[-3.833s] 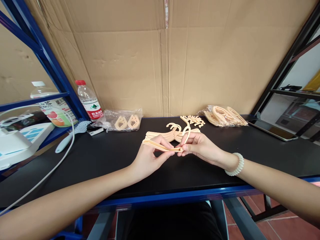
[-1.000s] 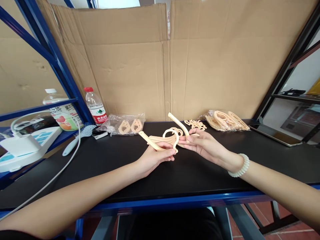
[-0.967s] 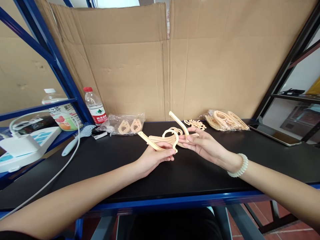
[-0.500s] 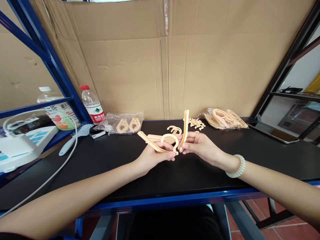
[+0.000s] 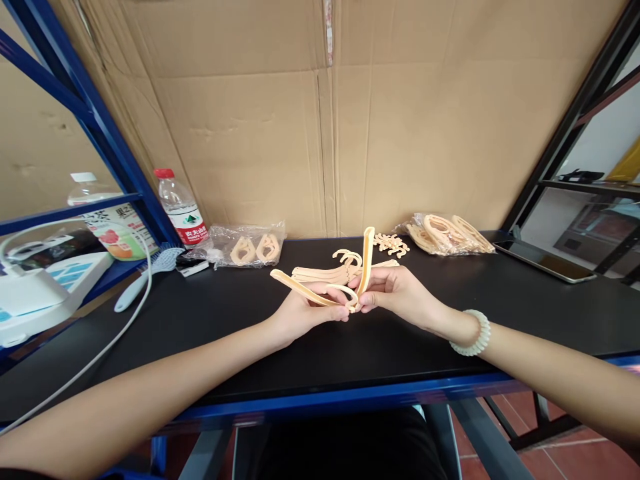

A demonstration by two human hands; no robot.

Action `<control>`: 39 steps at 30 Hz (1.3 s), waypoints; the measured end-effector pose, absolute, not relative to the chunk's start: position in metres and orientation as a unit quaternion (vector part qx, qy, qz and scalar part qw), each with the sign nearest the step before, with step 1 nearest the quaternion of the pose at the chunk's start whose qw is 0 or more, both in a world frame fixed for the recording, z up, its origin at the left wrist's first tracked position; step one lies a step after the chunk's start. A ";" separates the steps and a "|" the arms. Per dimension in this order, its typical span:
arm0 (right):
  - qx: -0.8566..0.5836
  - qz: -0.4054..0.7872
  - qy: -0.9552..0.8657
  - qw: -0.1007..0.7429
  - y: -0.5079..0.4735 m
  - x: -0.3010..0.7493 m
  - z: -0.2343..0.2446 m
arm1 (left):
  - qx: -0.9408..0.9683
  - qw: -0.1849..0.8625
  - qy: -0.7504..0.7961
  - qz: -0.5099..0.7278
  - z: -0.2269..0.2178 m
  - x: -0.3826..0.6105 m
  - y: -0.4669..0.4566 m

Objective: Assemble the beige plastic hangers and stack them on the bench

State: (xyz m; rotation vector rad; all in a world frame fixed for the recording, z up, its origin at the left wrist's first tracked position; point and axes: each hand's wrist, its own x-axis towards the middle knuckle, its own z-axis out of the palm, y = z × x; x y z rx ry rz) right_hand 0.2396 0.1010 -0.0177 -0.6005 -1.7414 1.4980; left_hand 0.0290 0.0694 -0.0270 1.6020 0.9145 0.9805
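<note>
My left hand (image 5: 300,313) pinches a beige plastic hanger arm (image 5: 295,287) that slants up to the left, with a curved hook (image 5: 343,291) at its inner end. My right hand (image 5: 395,297) grips a second beige hanger arm (image 5: 367,257) that stands nearly upright. The two arms meet at their lower ends between my fingertips, above the black table (image 5: 320,347). Just behind my hands lies a stack of beige hangers (image 5: 320,272).
At the back lie a clear bag with beige parts (image 5: 247,243), loose small beige pieces (image 5: 391,243) and a second bag of parts (image 5: 447,233). A water bottle (image 5: 177,207), a brush (image 5: 143,280) and a white cable (image 5: 100,340) are at the left; a tablet (image 5: 543,259) at the right.
My right hand has swung its hanger arm from slanting left to nearly upright and brought its lower end down against the piece in my left hand. The hook now lies lower.
</note>
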 end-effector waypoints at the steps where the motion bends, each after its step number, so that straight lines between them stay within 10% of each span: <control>1: -0.233 0.584 -0.682 0.374 0.101 0.240 -0.018 | 0.663 0.503 0.380 0.405 -0.027 0.029 0.069; 39: -0.198 0.587 -0.688 0.378 0.102 0.238 -0.018 | 0.656 0.545 0.303 0.425 -0.023 0.029 0.072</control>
